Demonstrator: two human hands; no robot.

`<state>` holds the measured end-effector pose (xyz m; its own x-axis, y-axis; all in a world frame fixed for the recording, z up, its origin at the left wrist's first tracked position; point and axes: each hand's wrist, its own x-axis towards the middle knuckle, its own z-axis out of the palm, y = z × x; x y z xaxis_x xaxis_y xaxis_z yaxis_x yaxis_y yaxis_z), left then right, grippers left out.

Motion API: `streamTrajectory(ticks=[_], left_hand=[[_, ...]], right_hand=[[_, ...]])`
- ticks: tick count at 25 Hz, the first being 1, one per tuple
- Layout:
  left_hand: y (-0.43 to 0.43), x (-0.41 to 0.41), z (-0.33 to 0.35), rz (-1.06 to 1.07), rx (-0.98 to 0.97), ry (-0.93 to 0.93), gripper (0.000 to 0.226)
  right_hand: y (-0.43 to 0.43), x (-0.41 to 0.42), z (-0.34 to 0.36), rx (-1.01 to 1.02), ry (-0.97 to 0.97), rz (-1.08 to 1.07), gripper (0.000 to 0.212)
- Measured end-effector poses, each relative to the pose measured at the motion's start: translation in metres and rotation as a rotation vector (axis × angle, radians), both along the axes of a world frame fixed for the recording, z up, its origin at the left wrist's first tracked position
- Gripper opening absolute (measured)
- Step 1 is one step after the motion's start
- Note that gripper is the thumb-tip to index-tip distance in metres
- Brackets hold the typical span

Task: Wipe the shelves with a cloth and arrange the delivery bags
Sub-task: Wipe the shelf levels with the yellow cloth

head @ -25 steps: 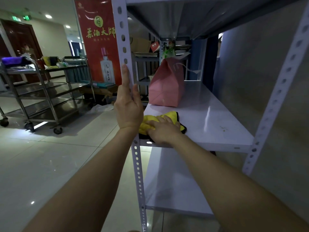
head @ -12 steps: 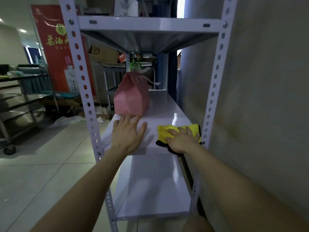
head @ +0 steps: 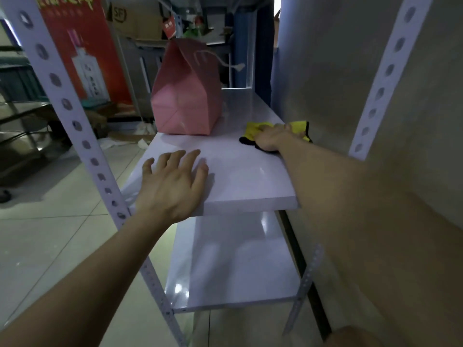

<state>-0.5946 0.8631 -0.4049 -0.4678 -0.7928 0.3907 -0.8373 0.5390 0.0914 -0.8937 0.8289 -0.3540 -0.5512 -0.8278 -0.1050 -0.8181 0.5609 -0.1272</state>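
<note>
Middle shelf: white, glossy, dim light. Left hand flat on front edge at 7 o'clock, fingers spread apart, holds nothing. Right hand at 2 o'clock of shelf, fingers laid flat and pressing on yellow cloth, just beside grey wall. Pink delivery bag upright at 11 o'clock, well apart from cloth. Lower shelf at 6 o'clock, white, shiny. Perforated post at 9 o'clock. Room behind: red banner at 10 o'clock, cardboard box at 12, tiled floor at 8.
</note>
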Motion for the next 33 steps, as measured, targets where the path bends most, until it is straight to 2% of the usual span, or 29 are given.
streamTrajectory(ticks=[6,8,12,15,20,23,25,27,28,29,31,32,33], left_hand=[[-0.002,0.001,0.0,0.001,0.02,0.029,0.072],[0.001,0.001,0.002,0.003,0.026,0.036,0.076],[0.001,0.001,0.003,0.01,0.045,0.043,0.078],[-0.003,-0.001,-0.001,0.013,0.04,0.036,0.076],[0.012,0.001,0.01,-0.004,0.049,0.145,0.061],[0.042,0.012,0.02,-0.208,0.038,0.402,0.053],[0.065,0.033,0.02,-0.271,-0.116,0.614,0.036],[0.073,0.062,0.023,-0.144,-0.386,0.75,0.026],[0.07,0.075,0.026,-0.04,-0.472,0.817,0.031],[0.063,0.087,0.031,0.044,-0.48,0.882,0.043],[0.045,0.102,0.04,0.08,-0.234,0.958,0.068],[0.037,0.104,0.042,0.047,-0.054,0.939,0.069],[0.031,0.102,0.04,0.024,0.088,0.876,0.059]], right_hand=[[-0.045,-0.025,0.002,-0.031,0.006,0.04,0.09],[-0.038,-0.022,0.001,-0.041,0.009,0.034,0.086],[-0.002,0.004,-0.003,-0.027,0.031,0.071,0.072],[0.047,0.032,-0.013,-0.063,-0.022,0.138,0.071],[0.131,0.083,-0.037,-0.159,-0.018,0.288,0.066],[0.143,0.09,-0.033,-0.151,-0.017,0.284,0.058],[0.139,0.093,-0.03,-0.135,-0.013,0.265,0.058],[0.128,0.101,-0.028,-0.111,-0.011,0.265,0.059],[0.119,0.107,-0.027,-0.098,-0.017,0.275,0.059],[0.109,0.115,-0.024,-0.086,-0.023,0.283,0.06],[0.085,0.132,-0.021,-0.059,-0.018,0.295,0.061],[0.072,0.141,-0.019,-0.048,-0.011,0.303,0.061],[0.056,0.153,-0.017,-0.043,-0.009,0.316,0.062]])
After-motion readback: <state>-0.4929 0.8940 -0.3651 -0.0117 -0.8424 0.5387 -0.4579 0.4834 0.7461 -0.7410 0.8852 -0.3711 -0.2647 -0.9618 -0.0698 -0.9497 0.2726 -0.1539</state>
